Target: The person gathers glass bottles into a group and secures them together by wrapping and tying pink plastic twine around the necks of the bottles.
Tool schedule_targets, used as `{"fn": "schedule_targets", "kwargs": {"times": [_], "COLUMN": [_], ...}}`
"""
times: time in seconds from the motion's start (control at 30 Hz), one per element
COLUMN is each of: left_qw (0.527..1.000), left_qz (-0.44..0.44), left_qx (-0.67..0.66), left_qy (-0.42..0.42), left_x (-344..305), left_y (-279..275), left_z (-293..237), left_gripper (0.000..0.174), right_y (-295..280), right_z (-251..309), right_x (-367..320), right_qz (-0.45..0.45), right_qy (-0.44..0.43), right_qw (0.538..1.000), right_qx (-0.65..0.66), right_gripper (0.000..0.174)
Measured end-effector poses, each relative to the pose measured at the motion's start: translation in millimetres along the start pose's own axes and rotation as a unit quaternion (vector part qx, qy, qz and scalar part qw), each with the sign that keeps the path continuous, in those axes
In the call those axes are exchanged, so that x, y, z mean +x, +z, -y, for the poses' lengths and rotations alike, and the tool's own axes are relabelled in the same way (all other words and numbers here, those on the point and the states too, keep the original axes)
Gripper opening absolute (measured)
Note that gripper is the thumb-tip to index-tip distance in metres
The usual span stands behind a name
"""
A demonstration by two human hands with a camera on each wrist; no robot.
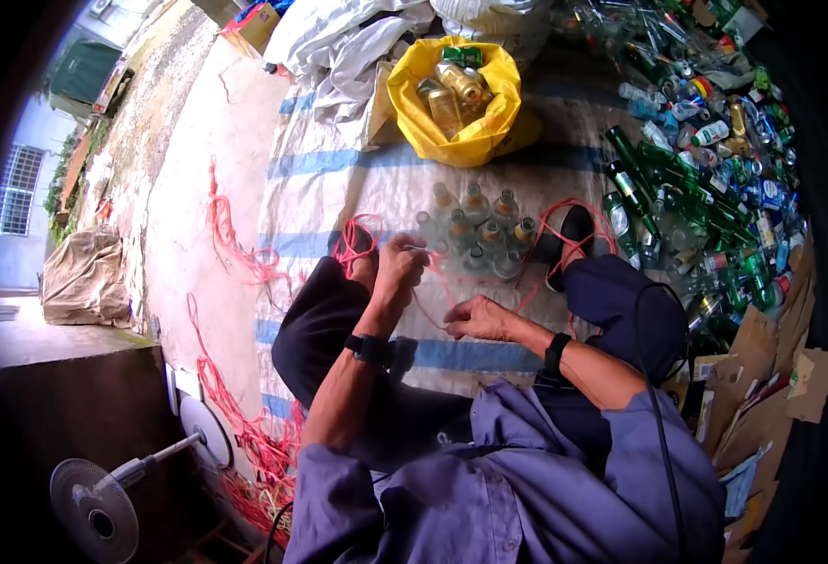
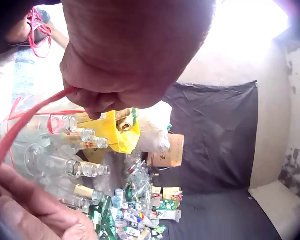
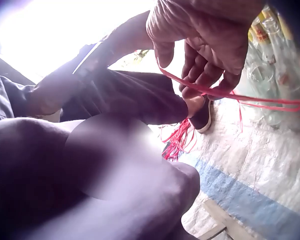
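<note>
A cluster of clear glass bottles (image 1: 491, 233) stands upright on the striped sheet between the person's feet. At its near left side the left hand (image 1: 402, 268) is curled round red string, and in the left wrist view a flat strand (image 2: 32, 111) runs out of the left fist (image 2: 135, 60). Below the bottles, the right hand (image 1: 482, 318) holds the string too. The right wrist view has the right hand (image 3: 205, 40) with bent fingers and thumb on a red strand (image 3: 250, 98) that stretches toward the bottles (image 3: 270, 75). String also loops about both feet.
Beyond the bottles sits a yellow bag (image 1: 418, 127) of cans, with white sacks (image 1: 334, 47) behind it. Green bottles and cans (image 1: 705, 179) are heaped at the right, above cardboard (image 1: 752, 376). More red string (image 1: 235, 249) lies at the left, near a fan (image 1: 94, 510).
</note>
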State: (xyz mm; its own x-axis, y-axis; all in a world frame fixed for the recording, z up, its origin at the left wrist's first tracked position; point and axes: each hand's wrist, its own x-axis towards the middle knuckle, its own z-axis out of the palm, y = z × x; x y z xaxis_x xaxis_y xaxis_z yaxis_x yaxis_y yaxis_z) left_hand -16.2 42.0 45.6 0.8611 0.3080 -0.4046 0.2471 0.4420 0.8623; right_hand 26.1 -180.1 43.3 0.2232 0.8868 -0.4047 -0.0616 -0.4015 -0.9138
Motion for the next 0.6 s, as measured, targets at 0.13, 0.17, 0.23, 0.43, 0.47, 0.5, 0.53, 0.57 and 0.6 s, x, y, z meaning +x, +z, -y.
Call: {"fn": "schedule_targets", "kwargs": {"times": [0.13,0.17,0.23,0.43,0.47,0.5,0.53,0.57,0.6], "left_qw": [0.99,0.979,0.985,0.994,0.994,0.994,0.992,0.988,0.988], "left_qz": [-0.016,0.007,0.011,0.011,0.021,0.022,0.04,0.06,0.063], "left_qx": [0.139,0.191,0.167,0.106,0.106,0.107,0.11,0.112,0.111], "left_qy": [0.025,0.065,0.042,0.026,0.027,0.029,0.057,0.085,0.084], "left_x": [-30,-34,-45,-66,-68,-69,-69,-69,-70], "left_y": [30,32,45,76,78,76,72,70,71], "left_z": [-39,-43,-61,-96,-99,-98,-96,-94,-92], "left_gripper": [0.015,0.013,0.012,0.009,0.01,0.01,0.013,0.021,0.021], "right_y": [1,-2,-10,-21,-24,-28,-34,-42,-51], "right_z": [8,10,11,25,33,43,44,43,42], "right_x": [-9,-9,-12,-26,-32,-36,-37,-40,-44], "right_qz": [0.027,0.041,0.023,0.025,0.018,0.01,0.008,0.012,0.016], "right_qy": [0.048,0.093,0.096,-0.035,0.01,0.056,0.056,0.066,0.076], "right_qw": [0.989,0.976,0.969,0.979,0.987,0.99,0.99,0.989,0.988], "right_qx": [0.136,0.194,0.228,0.197,0.162,0.128,0.127,0.13,0.134], "right_gripper": [0.035,0.035,0.034,0.042,0.042,0.043,0.043,0.046,0.048]}}
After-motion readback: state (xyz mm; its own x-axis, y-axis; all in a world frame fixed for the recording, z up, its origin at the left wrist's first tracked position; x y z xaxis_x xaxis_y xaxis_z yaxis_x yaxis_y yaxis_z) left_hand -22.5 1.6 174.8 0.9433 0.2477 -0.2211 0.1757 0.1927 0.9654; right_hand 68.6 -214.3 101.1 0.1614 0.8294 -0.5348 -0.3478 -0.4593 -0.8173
